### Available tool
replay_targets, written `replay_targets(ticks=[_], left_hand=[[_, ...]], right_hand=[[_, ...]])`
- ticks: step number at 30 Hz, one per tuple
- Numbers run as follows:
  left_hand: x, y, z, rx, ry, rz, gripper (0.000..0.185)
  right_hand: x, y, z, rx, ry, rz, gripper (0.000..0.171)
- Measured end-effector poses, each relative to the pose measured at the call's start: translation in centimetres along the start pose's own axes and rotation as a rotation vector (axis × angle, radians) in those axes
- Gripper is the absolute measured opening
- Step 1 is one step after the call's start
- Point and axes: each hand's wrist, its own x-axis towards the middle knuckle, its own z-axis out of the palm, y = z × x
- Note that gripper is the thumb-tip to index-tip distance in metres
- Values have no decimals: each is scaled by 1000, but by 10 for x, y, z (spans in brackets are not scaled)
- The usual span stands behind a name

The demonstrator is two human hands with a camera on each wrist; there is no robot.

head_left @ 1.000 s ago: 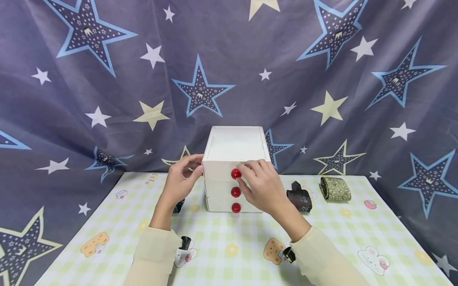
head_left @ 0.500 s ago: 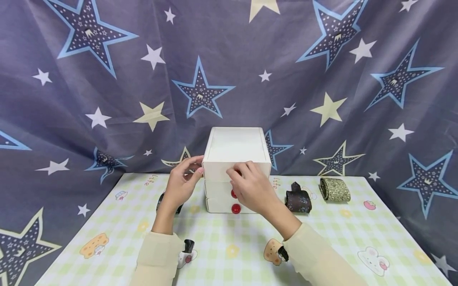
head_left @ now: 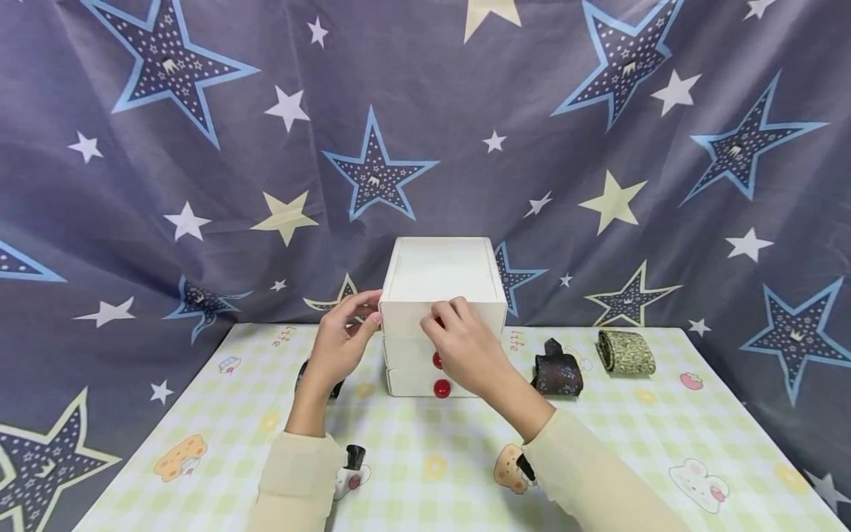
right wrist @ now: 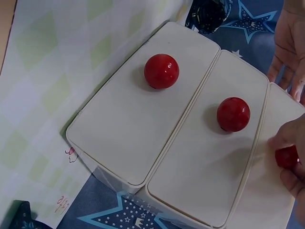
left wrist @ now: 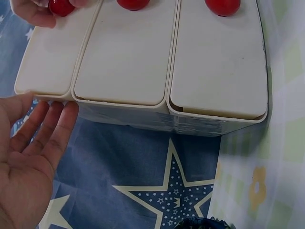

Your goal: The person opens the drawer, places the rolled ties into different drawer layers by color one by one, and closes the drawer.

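A white three-drawer box [head_left: 442, 267] stands on the table, its drawers stacked and each fronted by a round red knob. My right hand [head_left: 465, 347] pinches the top drawer's knob [right wrist: 286, 156] between thumb and fingers; in the head view the hand covers that knob. Below it show the middle knob [right wrist: 233, 114] and the bottom knob [right wrist: 161, 71]. My left hand [head_left: 340, 341] is at the box's upper left side, and its extended fingertips [left wrist: 66, 117] rest against the top drawer's side edge. All three drawer fronts look nearly flush.
Right of the box lie a rolled dark patterned necktie [head_left: 558, 373] and a rolled green-and-black speckled fabric strip [head_left: 626, 352]. Another dark roll [head_left: 336, 389] is partly hidden behind the left wrist. A star-printed curtain [head_left: 425, 89] hangs close behind the checked tablecloth [head_left: 425, 443].
My right hand has moved left onto the top knob and closed its fingers on it. The left hand keeps its place at the box's side. The drawers look unmoved.
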Motion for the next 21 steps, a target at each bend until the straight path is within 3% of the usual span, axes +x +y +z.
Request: replay_targets(ticks=[14,21], left_hand=[[-2,1,-1,9,-9,-8,36],[-1,3,-1,21,-12,-3,36]], right_hand=[[0,-2,2,-196,-15,-88,13],[1,1,-2,-233,-24,-143,13]])
